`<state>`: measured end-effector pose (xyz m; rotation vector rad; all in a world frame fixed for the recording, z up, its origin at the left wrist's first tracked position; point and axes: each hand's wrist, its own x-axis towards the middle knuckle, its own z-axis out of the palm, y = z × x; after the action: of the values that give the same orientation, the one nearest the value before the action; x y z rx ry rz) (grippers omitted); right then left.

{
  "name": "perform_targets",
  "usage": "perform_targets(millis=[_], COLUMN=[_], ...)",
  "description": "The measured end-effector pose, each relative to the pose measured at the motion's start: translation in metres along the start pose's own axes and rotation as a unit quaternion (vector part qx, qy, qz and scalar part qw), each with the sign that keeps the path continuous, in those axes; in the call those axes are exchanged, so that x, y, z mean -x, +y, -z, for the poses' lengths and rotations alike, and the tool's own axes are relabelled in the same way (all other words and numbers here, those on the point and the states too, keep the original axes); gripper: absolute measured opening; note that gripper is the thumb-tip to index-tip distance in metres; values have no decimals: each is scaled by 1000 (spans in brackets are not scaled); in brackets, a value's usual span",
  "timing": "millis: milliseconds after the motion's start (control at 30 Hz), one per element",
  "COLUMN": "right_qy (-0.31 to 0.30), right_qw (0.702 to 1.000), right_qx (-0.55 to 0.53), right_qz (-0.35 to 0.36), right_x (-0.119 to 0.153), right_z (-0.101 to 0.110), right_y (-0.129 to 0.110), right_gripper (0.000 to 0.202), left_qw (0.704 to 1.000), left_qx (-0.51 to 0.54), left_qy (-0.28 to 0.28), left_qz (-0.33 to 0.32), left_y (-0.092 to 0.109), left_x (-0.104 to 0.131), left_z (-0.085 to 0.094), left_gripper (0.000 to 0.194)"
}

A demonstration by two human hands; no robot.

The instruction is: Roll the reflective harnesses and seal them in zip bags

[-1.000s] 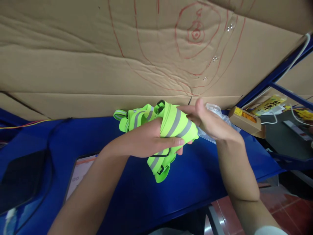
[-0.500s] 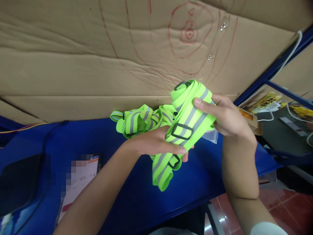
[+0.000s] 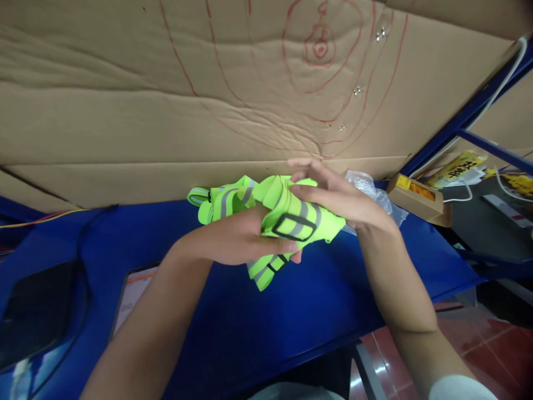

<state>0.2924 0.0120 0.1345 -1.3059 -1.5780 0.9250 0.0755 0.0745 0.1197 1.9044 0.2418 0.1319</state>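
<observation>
A folded bundle of neon green straps with grey stripes (image 3: 287,206) and black buckles is held above the blue table. My left hand (image 3: 260,240) is closed round its lower left part, thumb just below the larger buckle. My right hand (image 3: 328,191) lies over the bundle's upper right side, its fingers apart and the upper ones lifted off the straps. Behind my left hand, a loose heap of the same green straps (image 3: 225,199) rests on the table against the cardboard.
A cardboard panel (image 3: 125,128) with red drawn lines stands behind the blue table (image 3: 325,300). Clear plastic bags (image 3: 368,186) and a small brown box (image 3: 416,199) lie at the right. A phone (image 3: 133,289) and a black device (image 3: 37,305) lie at the left.
The bundle has moved left and its top has folded down. My right hand has shifted left and opened from its grip. The plastic bags and brown box show more fully.
</observation>
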Motion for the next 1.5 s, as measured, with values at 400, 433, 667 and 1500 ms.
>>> perform_targets(millis=[400, 433, 667, 1500], right_qy=[49, 70, 173, 116], right_qw=[986, 985, 982, 967], right_qx=[137, 126, -10, 187], right_qz=[85, 92, 73, 128], right_x=[9, 8, 11, -1], right_z=[-19, -18, -5, -23], right_y=[-14, -14, -19, -2], right_gripper=[36, 34, 35, 49], left_qw=[967, 961, 972, 972], left_qx=[249, 271, 224, 17], left_qy=[53, 47, 50, 232], left_qz=[6, 1, 44, 4], left_y=[-1, -1, -4, -9], left_x=[-13, -15, -23, -22], left_z=[-7, -9, -20, -7], left_gripper=[23, 23, 29, 31])
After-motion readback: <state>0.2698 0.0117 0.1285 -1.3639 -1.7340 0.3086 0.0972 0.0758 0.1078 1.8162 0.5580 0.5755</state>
